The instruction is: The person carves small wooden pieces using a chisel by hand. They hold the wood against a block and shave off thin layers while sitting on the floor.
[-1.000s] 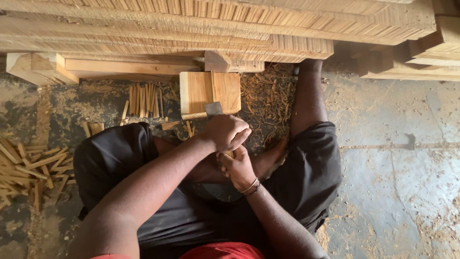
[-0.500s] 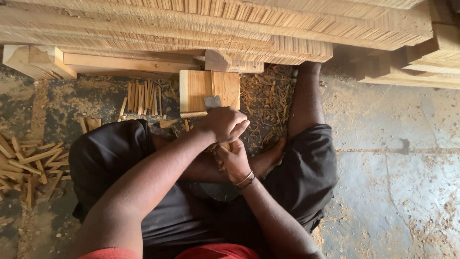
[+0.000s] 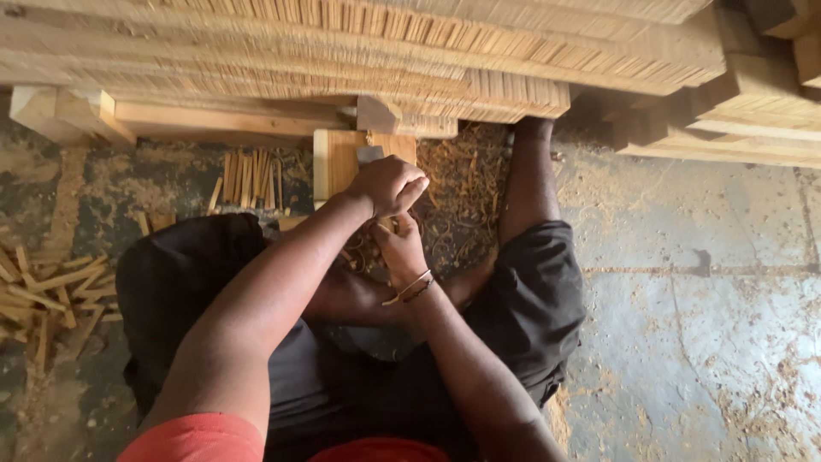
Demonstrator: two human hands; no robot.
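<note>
Gripping a metal blade (image 3: pixel 369 155) in my closed left hand (image 3: pixel 389 184), I pinch a thin wooden stick (image 3: pixel 386 225) with my right hand (image 3: pixel 400 248) just below, over the wooden block (image 3: pixel 335 162). Cut sticks (image 3: pixel 248 175) lie beside, shavings (image 3: pixel 462 184) opposite.

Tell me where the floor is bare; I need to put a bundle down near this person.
Bare concrete floor lies beside the right leg, below the stacked timber. Crowded: bamboo sticks on the other side, shavings and wooden block by both hands.
</note>
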